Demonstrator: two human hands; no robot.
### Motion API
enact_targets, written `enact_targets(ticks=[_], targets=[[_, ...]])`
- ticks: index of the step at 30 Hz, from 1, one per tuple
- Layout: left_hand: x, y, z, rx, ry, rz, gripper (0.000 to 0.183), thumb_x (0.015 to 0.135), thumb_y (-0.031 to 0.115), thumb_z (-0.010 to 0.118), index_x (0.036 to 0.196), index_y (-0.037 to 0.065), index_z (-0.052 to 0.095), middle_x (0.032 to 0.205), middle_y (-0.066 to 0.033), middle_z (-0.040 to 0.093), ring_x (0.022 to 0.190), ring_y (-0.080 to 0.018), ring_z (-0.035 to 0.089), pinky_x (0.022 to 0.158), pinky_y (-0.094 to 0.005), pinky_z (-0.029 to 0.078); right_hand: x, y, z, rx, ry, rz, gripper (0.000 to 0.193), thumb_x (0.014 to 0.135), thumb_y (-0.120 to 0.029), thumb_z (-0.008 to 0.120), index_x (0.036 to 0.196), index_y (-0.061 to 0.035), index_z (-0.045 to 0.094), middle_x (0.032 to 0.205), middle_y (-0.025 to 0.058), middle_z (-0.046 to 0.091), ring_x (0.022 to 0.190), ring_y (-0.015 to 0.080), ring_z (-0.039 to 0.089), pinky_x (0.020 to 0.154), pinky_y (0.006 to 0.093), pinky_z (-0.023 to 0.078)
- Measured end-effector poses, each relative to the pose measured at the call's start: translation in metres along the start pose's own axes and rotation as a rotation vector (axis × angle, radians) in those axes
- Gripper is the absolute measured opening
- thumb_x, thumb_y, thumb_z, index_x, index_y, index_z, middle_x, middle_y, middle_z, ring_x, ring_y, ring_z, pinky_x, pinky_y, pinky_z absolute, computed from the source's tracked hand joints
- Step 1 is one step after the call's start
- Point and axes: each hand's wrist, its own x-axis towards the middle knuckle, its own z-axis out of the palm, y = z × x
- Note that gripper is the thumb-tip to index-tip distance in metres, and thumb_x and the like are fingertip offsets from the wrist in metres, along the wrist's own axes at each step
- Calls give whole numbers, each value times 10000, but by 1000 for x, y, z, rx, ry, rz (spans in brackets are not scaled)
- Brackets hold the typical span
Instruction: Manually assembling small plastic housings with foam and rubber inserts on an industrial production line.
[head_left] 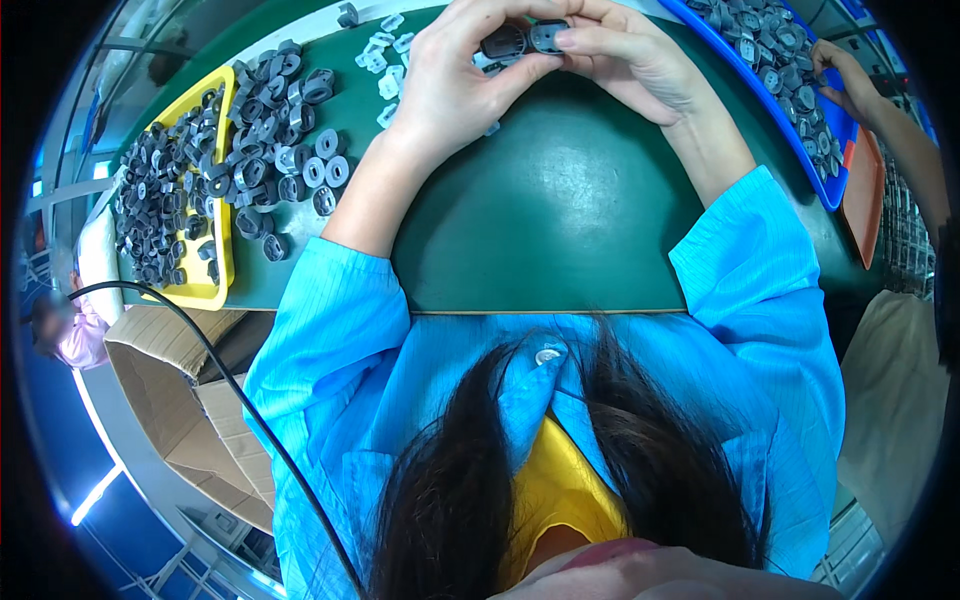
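At the far side of the green table (540, 220), both my hands meet at a small two-part plastic piece. My left hand (450, 95) is closed on its black part (503, 42), thumb and fingers pinching it. My right hand (645, 65) pinches the dark grey part (547, 36) at the other end. The two parts touch end to end; whether they are joined I cannot tell. Beside and behind my left hand lie several small clear-white plastic pieces (388, 83). Further left, loose dark grey plastic parts (290, 160) are spread on the table.
A yellow tray (226, 240) heaped with dark grey parts stands at the left. On the right, a blue tray (829, 190) holds more, with another person's hand (850, 85) at its edge. Beside it sits an orange-brown tray (862, 205). A cardboard box (165, 400) and black cable (215, 350) are lower left.
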Motion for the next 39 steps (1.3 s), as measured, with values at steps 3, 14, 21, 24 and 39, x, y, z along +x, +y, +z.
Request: enact_targets(ticks=[3, 14, 21, 24, 39], targets=[[0, 8, 7, -30, -11, -67, 363, 778, 12, 830, 1109, 32, 684, 1038, -125, 676, 931, -289, 684, 806, -335, 555, -5, -6, 8, -174, 107, -43, 141, 893, -62, 637, 979, 35, 691, 823, 123, 687, 696, 211, 653, 691, 318, 540], [-6, -23, -13, -8, 37, -556, 181, 936, 189, 768, 1028, 34, 779, 962, -2, 712, 714, -76, 662, 615, -207, 497, 18, 22, -144, -793, 534, -324, 211, 959, -123, 565, 931, 45, 690, 821, 198, 693, 712, 305, 677, 733, 374, 561], [-1, -43, -45, -792, 145, -876, 456, 1045, 123, 564, 1437, -101, 502, 1318, -181, 630, 1069, -196, 676, 951, -301, 555, 38, 38, -170, -555, 602, -388, 206, 837, -40, 736, 1034, 11, 707, 778, 8, 655, 738, 80, 603, 668, 253, 502], [-2, -40, -37, -919, 89, -871, 472, 1058, 108, 543, 1472, -101, 454, 1395, -189, 585, 1137, -201, 660, 1002, -294, 538, 36, 37, -91, -425, 201, -373, 143, 884, -100, 721, 962, 17, 751, 806, 59, 730, 750, 105, 655, 697, 270, 524], [-18, -40, -17, -836, -122, -874, 443, 1040, 89, 561, 1443, -84, 499, 1310, -129, 637, 1143, -177, 652, 977, -287, 530, 19, 52, -3, -548, -352, -266, 194, 856, -183, 767, 927, -12, 709, 670, 73, 650, 634, 151, 629, 610, 327, 487]])
